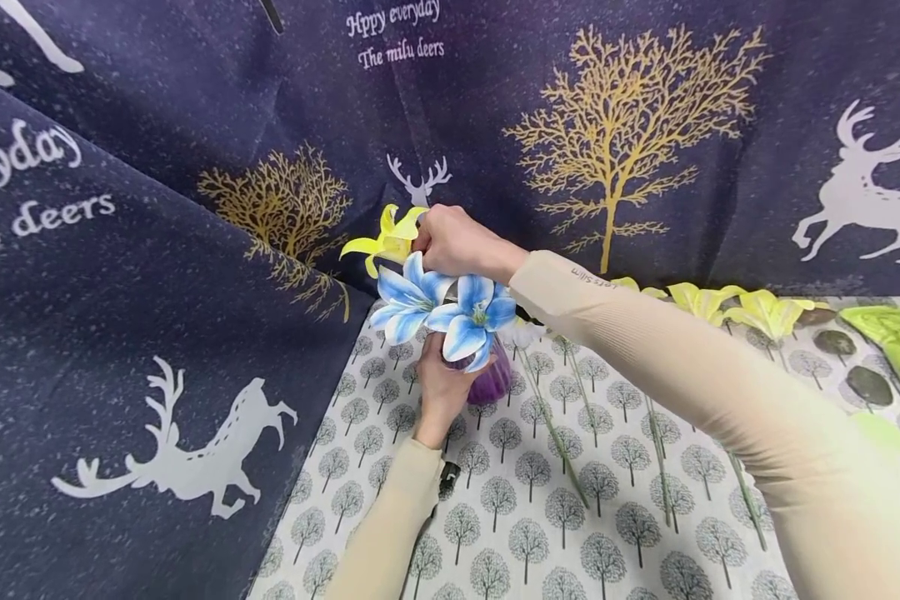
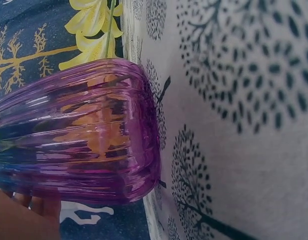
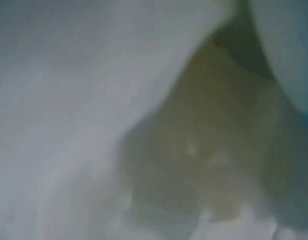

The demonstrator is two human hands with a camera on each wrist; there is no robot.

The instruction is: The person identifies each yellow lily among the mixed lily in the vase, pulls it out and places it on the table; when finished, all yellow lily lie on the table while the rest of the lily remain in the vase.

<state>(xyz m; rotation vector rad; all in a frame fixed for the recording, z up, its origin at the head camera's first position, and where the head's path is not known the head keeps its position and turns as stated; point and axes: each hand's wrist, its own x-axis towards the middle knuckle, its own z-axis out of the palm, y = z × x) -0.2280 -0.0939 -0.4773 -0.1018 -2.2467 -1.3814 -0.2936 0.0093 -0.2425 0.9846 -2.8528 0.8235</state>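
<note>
A ribbed, clear purple vase (image 1: 492,382) stands on the table, and my left hand (image 1: 444,387) holds it around its upper part. Two blue-and-white lilies (image 1: 471,317) rise over its mouth, hiding the rim and part of that hand. Above them, my right hand (image 1: 461,240) has its fingers curled beside the head of a yellow lily (image 1: 386,240) and grips it just behind the bloom; the exact grip is hidden. From the left wrist the vase (image 2: 109,135) appears sideways, with fingers (image 2: 36,205) against its side. The right wrist view is too blurred to read.
More yellow lilies (image 1: 771,312) lie at the back right, their long green stems (image 1: 656,467) pointing toward me. A white flower (image 1: 521,335) lies right of the vase. Dark oval shapes (image 1: 868,385) and a bright green item (image 1: 896,333) are at the far right. Dark fabric (image 1: 195,317) hangs behind and left.
</note>
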